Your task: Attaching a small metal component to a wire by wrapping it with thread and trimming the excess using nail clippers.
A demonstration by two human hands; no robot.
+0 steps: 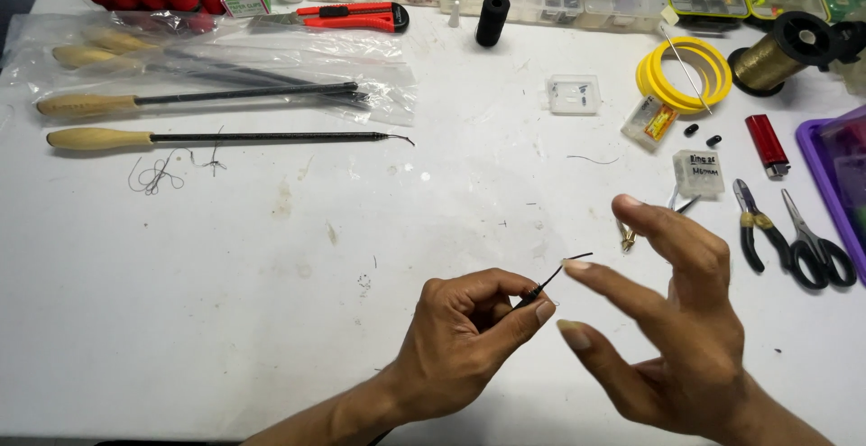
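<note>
Beside pliers [753, 229], open table [271, 320]

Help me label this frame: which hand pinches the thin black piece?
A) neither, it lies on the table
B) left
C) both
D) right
B: the left hand pinches the black piece between thumb and forefinger, while the right hand is open beside it, fingers spread.
</note>
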